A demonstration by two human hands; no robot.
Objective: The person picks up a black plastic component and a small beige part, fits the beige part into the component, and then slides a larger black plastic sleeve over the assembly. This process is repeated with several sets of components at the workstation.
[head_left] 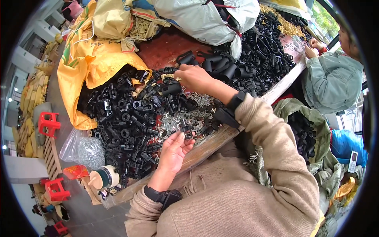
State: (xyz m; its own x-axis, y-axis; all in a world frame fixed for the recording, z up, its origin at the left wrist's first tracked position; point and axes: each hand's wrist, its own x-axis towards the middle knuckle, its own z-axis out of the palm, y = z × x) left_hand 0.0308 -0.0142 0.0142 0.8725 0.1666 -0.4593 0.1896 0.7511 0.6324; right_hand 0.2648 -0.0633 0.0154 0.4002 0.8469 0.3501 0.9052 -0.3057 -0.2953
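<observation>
Glossy black parts heap [124,126], jumbled. Yellow sack [106,73] overlapping heap's far left edge. Right hand [193,79] over far side, fingers bunched; cannot tell whether holding anything. Left hand [173,153] pinching small black fitting [184,125], near-upright. Silver hooks [169,121] scattered just beside.

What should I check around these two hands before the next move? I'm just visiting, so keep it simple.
1. Left hand holding a small black part: ok.
2. Right hand gripping a piece: cannot tell; its fingertips are over the heap.
3. Silver metal pieces near the left hand: ok.
4. Heap of black parts separate from the silver pieces: not ok, they mix at the edge.
5. Co-worker's hands apart from both: ok.
</observation>
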